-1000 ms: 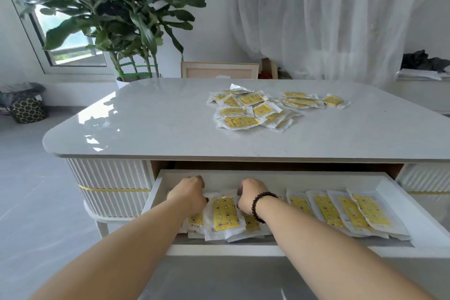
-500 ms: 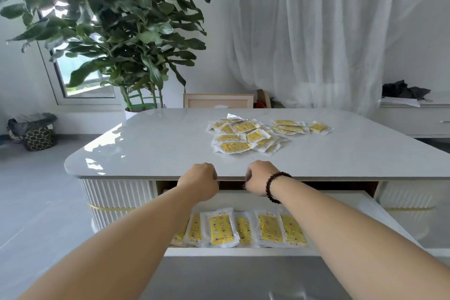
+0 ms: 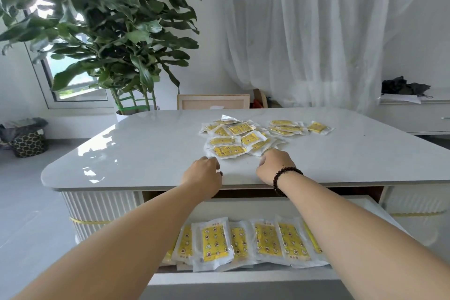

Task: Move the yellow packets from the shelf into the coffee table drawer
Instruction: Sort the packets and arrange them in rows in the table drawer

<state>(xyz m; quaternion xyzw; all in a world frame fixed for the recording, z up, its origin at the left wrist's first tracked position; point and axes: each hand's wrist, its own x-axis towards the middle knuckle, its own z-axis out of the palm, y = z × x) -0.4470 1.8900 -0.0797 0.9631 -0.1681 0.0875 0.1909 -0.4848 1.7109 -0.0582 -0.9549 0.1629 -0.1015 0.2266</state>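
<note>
About a dozen yellow packets [image 3: 246,137] lie overlapped on the tabletop [image 3: 146,153]; six more show in the open drawer [image 3: 243,277] below. Both hands hover near the pile: left hand [image 3: 203,173] and right hand [image 3: 275,165], fingers loosely curled, holding nothing.

Bright, even daylight. Main source is the window [image 3: 73,80] at left behind the plant [image 3: 104,27], plus diffuse glow through the sheer curtain [image 3: 316,31]. Glossy tabletop [image 3: 151,153] shows white glare patches and leaf reflections at its left. Soft shadow under the top, over the drawer [image 3: 243,277] opening. Leaves slightly motion-blurred. Wide-angle bowing at edges; forearms stretched near the bottom corners.
</note>
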